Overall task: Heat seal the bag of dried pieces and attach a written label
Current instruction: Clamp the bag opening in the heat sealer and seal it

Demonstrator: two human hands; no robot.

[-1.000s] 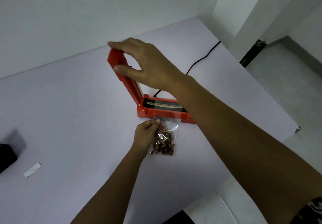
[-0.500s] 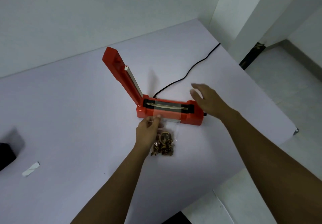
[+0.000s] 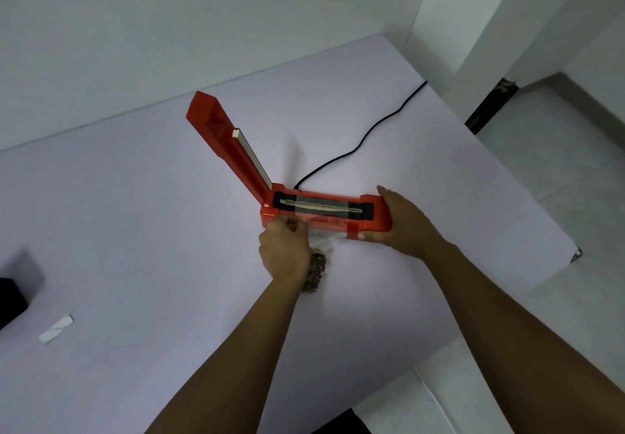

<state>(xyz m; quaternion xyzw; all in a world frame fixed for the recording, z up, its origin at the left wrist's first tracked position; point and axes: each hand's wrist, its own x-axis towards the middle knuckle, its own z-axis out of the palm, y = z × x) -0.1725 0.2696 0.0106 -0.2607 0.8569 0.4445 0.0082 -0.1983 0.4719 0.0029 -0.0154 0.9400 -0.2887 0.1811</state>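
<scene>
At the lower left of the frame a small white label strip [image 3: 56, 329] is seen on the table [image 3: 152, 230], well apart from both hands. At centre, the bag [image 3: 321, 247] is pinched by the left hand [image 3: 284, 251], its mouth laid across the sealer [image 3: 324, 212], whose long axis runs left to right. The lid [image 3: 226, 143] is raised; nothing is seen blocking its closing. The sealer's right end is gripped by the right hand [image 3: 402, 224].
</scene>
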